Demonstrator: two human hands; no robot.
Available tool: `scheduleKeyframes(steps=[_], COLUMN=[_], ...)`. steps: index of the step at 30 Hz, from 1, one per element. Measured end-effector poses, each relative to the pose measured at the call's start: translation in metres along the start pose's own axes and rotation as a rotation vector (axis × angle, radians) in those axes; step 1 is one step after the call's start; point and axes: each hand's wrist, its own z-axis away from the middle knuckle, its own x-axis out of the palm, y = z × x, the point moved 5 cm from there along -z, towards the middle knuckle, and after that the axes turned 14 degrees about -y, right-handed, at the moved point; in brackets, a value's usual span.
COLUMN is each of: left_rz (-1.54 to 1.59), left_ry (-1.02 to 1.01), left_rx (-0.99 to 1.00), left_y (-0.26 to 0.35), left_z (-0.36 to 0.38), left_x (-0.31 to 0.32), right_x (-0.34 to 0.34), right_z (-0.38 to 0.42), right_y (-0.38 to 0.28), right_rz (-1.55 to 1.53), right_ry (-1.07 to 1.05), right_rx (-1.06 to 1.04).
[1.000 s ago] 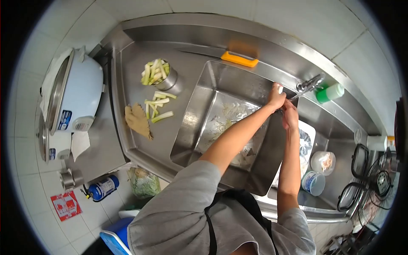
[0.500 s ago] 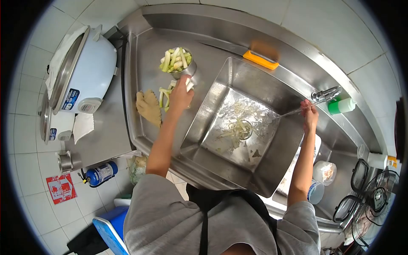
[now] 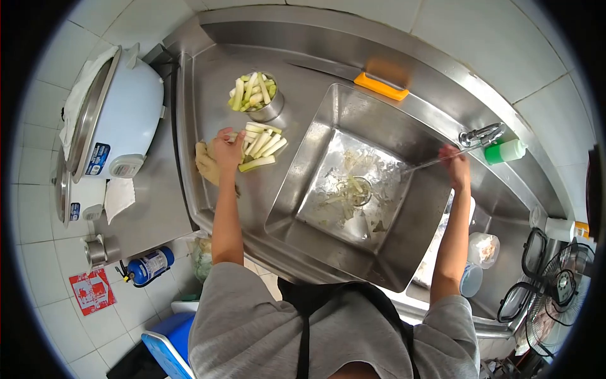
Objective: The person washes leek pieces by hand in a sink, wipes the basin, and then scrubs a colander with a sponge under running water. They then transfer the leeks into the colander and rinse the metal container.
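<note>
Cut leek-like stalk pieces [image 3: 268, 144], white and pale green, lie in a loose pile on the steel counter. At the left end of this pile is my left hand [image 3: 228, 150], thumb and fingers apart. Just behind the pile stands a round metal container [image 3: 273, 111] filled with more such pieces. A tan glove or cloth [image 3: 206, 165] lies partly under my left wrist. Over the sink's right edge, the fingers of my right hand [image 3: 457, 167] curl around the thin, shiny faucet spout [image 3: 428, 163]. Pale scraps [image 3: 355, 189] lie around the drain below.
The deep steel sink [image 3: 391, 252] fills the middle. An orange object [image 3: 381, 87] sits on its back ledge. Beside the faucet base [image 3: 481, 134] is a green bottle [image 3: 505, 151]. Plastic containers [image 3: 483, 250] stand in the right basin. Rice cookers [image 3: 123, 117] are at the left.
My left hand has moved left and toward me, away from the white pieces it held, which now lie in the pile. My right hand stays at the spout. The view has shifted slightly.
</note>
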Motion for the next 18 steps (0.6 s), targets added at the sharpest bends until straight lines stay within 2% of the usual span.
scheduleKeyframes(steps=[2,4,6,7,10,11,13,15,16,18], left_rz=[0.070,0.133,0.218,0.225,0.378,0.359,0.340,0.005,0.004,-0.319], left_ry=[-0.003,-0.006,-0.007,-0.032,-0.061,-0.062,-0.068,0.152,0.145,0.307], left_rx=[0.017,0.040,0.106,0.116,0.110,0.049,-0.013,0.016,0.017,0.289], left_y=[-0.023,-0.040,-0.042,-0.043,-0.054,-0.062,-0.056,-0.013,-0.018,-0.013], left_z=[-0.010,-0.018,-0.021,-0.022,-0.029,-0.031,-0.018,0.014,0.022,0.041], left_x=[0.010,0.009,0.013,0.015,0.017,0.016,0.013,-0.019,-0.021,-0.030], right_x=[0.038,0.032,0.002,0.000,-0.024,-0.029,-0.041,-0.038,-0.039,-0.025], right_z=[0.014,0.008,-0.002,0.001,-0.004,-0.009,-0.006,-0.001,0.000,-0.001], right_y=[-0.001,0.013,0.017,0.004,-0.009,-0.012,-0.018,-0.026,-0.025,-0.008], right_rz=[0.118,0.184,0.013,-0.075,-0.284,-0.278,-0.310,-0.243,-0.178,-0.178], right_ry=[-0.256,-0.268,0.004,0.125,0.342,0.356,0.599,0.602,0.598,0.413], right_rx=[0.259,0.223,-0.022,-0.043,-0.255,-0.257,-0.291,-0.261,-0.230,-0.218])
